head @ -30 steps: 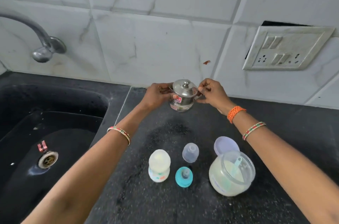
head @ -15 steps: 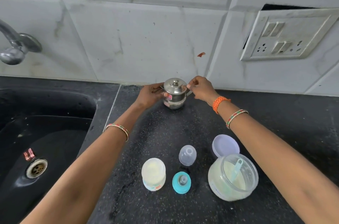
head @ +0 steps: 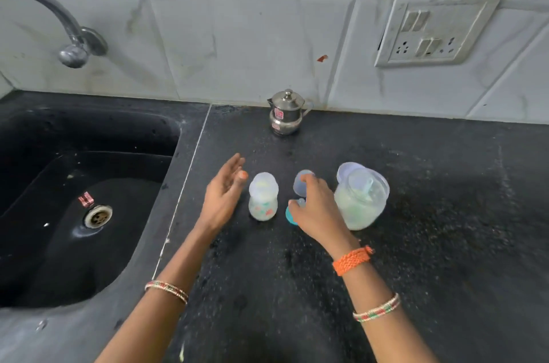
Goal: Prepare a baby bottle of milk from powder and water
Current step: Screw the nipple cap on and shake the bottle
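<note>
The open baby bottle point(head: 263, 196) stands on the black counter point(head: 430, 243) with pale liquid inside. My left hand point(head: 222, 196) hovers just left of it, fingers straight, holding nothing. My right hand point(head: 316, 209) reaches over the teal nipple ring point(head: 289, 217), which it partly hides; its fingers curve loosely and no grip shows. The clear bottle cap point(head: 300, 182) stands just beyond those fingertips. To the right is the open powder jar point(head: 361, 202) with a scoop inside. The lidded steel water jug point(head: 286, 113) stands alone by the wall.
The jar's lid point(head: 346, 170) lies behind the jar. A black sink point(head: 89, 214) with a drain fills the left, under a wall tap point(head: 72, 50). A switch and socket plate point(head: 436, 31) is on the tiled wall at the right.
Both hands have let go of the steel jug, which now stands by the wall, and have come back toward me to the bottle and the nipple ring.
</note>
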The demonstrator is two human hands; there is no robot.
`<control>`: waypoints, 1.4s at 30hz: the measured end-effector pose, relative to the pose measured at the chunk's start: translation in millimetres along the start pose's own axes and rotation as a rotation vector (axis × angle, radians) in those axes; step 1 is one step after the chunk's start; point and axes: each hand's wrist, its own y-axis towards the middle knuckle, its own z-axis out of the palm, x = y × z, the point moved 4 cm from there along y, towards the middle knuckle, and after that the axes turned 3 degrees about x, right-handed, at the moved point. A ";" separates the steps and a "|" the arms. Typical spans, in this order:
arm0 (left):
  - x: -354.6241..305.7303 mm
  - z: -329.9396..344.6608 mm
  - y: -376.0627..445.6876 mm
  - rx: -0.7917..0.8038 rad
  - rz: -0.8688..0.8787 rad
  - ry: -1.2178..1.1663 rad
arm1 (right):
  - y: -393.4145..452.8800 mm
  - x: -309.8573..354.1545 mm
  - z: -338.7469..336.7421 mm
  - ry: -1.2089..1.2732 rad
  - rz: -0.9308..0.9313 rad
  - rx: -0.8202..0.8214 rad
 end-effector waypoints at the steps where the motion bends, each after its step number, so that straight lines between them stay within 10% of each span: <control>1: 5.1 4.6 -7.1 0.056 -0.033 0.028 | -3.4 -6.0 10.9 -0.062 0.030 0.020; 6: 22.3 15.6 -22.2 0.204 -0.082 0.340 | -8.7 -18.7 38.3 -0.214 0.051 -0.019; 14: 25.5 15.1 -24.5 0.121 0.012 0.504 | -9.6 13.3 -7.7 0.452 0.010 -0.377; 28: 21.1 16.8 -23.8 0.125 -0.086 0.485 | 33.6 62.5 -9.5 -0.051 -0.139 0.150; 36: 16.3 19.5 -28.3 0.044 -0.086 0.528 | 13.9 72.2 -7.8 -0.490 -0.228 0.065; 42: 17.8 20.3 -26.2 0.077 -0.077 0.526 | 19.2 72.0 -37.0 -0.056 -0.399 0.059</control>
